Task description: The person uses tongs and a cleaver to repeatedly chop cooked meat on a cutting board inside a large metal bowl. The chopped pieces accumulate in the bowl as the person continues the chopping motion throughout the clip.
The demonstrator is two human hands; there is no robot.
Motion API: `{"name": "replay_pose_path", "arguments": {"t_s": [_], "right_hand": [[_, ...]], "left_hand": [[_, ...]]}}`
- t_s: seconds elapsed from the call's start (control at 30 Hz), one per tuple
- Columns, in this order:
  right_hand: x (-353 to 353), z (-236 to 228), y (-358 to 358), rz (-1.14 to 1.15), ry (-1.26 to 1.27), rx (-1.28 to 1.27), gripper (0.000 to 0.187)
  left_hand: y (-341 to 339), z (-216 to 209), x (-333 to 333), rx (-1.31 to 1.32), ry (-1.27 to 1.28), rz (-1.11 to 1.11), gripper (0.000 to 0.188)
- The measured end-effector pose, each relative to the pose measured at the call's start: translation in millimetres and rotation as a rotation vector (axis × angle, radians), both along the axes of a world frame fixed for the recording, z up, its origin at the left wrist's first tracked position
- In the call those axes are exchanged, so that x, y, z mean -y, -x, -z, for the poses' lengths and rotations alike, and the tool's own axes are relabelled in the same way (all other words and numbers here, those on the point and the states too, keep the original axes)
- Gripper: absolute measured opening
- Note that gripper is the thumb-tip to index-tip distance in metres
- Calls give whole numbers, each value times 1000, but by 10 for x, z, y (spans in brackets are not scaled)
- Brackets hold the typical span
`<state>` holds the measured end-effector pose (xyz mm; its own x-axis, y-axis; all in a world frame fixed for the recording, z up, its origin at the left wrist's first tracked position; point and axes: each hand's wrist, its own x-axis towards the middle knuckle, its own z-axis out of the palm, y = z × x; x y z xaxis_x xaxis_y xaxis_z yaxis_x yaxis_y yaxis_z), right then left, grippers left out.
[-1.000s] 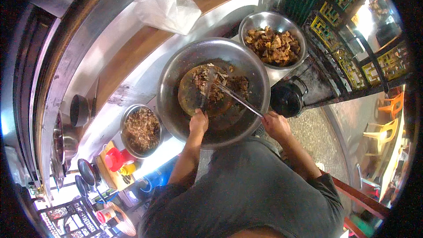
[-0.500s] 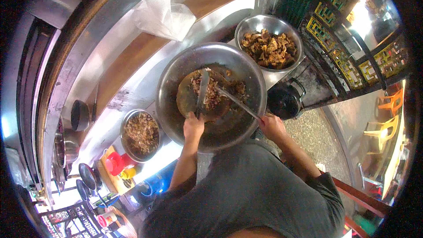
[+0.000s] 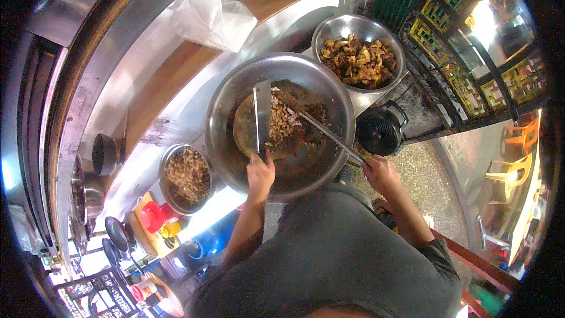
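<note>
My left hand [image 3: 259, 172] is closed round the handle of a cleaver [image 3: 263, 115], whose broad blade stands over the left side of a round chopping board [image 3: 243, 131]. The board lies inside a large steel basin [image 3: 220, 168]. To the right of the blade is a heap of chopped meat [image 3: 283, 123]. In my right hand [image 3: 381, 172], beyond the basin's right rim, is a long thin metal tool [image 3: 332, 135]. It slants across the basin with its far end at the meat; its exact kind cannot be made out.
A steel bowl of browned meat pieces [image 3: 359, 62] stands beyond the basin to the right. Another bowl of chopped meat [image 3: 187, 176] sits at the left. A black pot [image 3: 379, 132] is close on the right; a white plastic bag [image 3: 215, 20] lies on the ledge.
The cleaver has turned, now showing more of its flat blade, and sits slightly further left. My right hand has moved right, drawing its metal tool with it.
</note>
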<state>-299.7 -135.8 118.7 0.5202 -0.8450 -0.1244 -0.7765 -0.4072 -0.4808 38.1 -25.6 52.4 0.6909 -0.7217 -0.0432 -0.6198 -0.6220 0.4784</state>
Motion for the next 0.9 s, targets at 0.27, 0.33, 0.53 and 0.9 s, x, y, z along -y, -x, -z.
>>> {"name": "replay_pose_path", "arguments": {"t_s": [0.27,0.33,0.53,0.9], "right_hand": [[-44,226,97,-129,-32,-261,25],[-73,214,-8,-157,-82,-184,25],[-157,-44,23,-107,-79,-58,25],[176,-412,235,77,23,124,22]], "left_hand": [[-199,461,46,85,-57,105,38],[-39,201,55,33,64,7,37],[-13,567,-28,-22,-152,153,42],[20,640,21,-33,-208,59,40]]}}
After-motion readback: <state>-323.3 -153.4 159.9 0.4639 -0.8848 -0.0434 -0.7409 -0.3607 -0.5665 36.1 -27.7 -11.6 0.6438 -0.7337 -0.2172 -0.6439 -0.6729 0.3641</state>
